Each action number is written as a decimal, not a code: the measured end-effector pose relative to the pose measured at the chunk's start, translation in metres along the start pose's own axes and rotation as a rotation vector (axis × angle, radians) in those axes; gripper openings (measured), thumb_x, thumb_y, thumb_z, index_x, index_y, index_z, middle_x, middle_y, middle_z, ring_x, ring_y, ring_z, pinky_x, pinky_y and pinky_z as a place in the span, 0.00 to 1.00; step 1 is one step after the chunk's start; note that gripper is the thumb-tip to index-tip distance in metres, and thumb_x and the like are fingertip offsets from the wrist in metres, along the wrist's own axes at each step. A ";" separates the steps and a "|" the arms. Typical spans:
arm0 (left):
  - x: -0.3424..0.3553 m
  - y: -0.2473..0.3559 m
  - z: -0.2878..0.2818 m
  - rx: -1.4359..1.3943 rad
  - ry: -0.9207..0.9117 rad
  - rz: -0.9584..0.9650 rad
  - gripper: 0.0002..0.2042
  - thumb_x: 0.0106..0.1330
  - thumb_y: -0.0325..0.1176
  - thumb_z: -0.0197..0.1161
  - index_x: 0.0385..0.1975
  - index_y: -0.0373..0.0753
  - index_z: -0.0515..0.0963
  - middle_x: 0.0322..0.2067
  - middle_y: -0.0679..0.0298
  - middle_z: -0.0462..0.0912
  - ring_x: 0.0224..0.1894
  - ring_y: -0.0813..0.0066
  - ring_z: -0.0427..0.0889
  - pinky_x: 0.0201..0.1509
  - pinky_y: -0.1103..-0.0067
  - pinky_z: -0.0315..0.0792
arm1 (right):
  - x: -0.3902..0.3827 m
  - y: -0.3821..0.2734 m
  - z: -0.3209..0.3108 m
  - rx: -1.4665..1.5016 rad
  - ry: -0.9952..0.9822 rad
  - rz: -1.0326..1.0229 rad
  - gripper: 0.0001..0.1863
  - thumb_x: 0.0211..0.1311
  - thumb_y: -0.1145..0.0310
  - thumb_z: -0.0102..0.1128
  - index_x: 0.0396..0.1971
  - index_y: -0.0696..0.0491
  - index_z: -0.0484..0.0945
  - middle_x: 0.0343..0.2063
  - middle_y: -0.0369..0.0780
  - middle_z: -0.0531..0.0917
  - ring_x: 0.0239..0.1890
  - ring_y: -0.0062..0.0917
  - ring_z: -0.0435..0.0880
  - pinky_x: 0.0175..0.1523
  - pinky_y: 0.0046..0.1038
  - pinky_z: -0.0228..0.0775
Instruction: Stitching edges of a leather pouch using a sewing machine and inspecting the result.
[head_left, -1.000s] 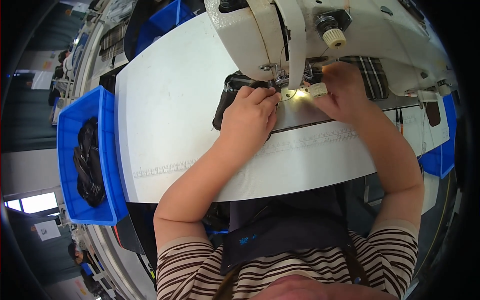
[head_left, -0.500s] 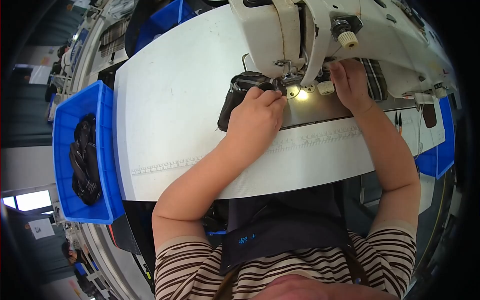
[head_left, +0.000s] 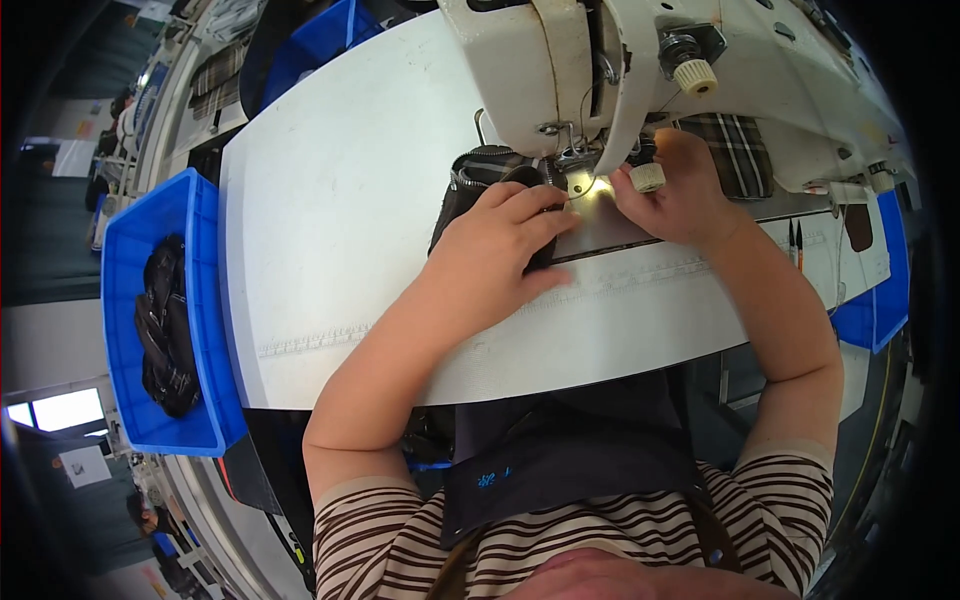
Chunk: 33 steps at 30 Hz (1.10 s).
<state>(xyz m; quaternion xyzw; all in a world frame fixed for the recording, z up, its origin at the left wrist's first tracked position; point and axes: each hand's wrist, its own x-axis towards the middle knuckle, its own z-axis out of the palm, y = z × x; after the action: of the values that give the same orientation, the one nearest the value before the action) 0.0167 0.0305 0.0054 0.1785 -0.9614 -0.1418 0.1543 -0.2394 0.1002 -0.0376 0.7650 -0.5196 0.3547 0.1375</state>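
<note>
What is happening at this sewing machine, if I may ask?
A person in a striped brown-and-cream shirt and dark apron is at a white sewing machine. The left hand lies over a black zippered fabric piece, left of the lit stitching spot. The right hand is by the round cream knob. A blue plastic bin holding dark material stands beside the white tabletop.

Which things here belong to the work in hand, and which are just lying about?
Seemingly in use:
dark zippered pouch, under the left hand
white sewing machine, near the right hand

Apparently lying about:
blue bin of dark items
plaid cloth beyond right hand
two slim tools
</note>
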 end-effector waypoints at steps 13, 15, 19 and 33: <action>-0.006 -0.002 -0.025 -0.020 -0.173 0.029 0.13 0.53 0.27 0.73 0.40 0.40 0.84 0.41 0.66 0.86 0.45 0.63 0.85 0.45 0.69 0.81 | 0.002 -0.036 0.006 -0.038 -0.207 -0.241 0.14 0.56 0.62 0.70 0.39 0.55 0.85 0.21 0.32 0.77 0.21 0.26 0.79 0.26 0.31 0.71; -0.005 0.001 -0.027 -0.182 -0.115 0.031 0.11 0.56 0.27 0.72 0.39 0.39 0.84 0.35 0.64 0.86 0.37 0.61 0.86 0.41 0.70 0.80 | -0.001 -0.041 0.009 -0.111 -0.210 -0.288 0.13 0.56 0.66 0.69 0.38 0.56 0.85 0.20 0.32 0.77 0.22 0.25 0.79 0.27 0.30 0.70; -0.005 -0.023 -0.037 -0.558 -0.047 -0.116 0.07 0.64 0.31 0.72 0.38 0.36 0.85 0.35 0.63 0.88 0.36 0.70 0.85 0.44 0.76 0.77 | 0.003 -0.052 0.012 -0.111 -0.216 -0.497 0.12 0.51 0.75 0.65 0.38 0.60 0.84 0.19 0.32 0.75 0.21 0.22 0.76 0.25 0.28 0.64; 0.018 -0.016 -0.004 0.205 0.097 0.028 0.12 0.58 0.35 0.73 0.41 0.45 0.88 0.40 0.66 0.86 0.44 0.67 0.81 0.50 0.71 0.75 | -0.005 -0.054 0.008 -0.162 -0.270 -0.409 0.10 0.54 0.73 0.65 0.36 0.60 0.84 0.21 0.35 0.80 0.22 0.25 0.81 0.27 0.28 0.68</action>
<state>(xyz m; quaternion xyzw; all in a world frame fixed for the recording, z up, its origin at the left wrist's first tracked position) 0.0067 0.0087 0.0079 0.1864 -0.9646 -0.0317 0.1836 -0.1893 0.1215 -0.0383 0.8812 -0.3942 0.1717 0.1966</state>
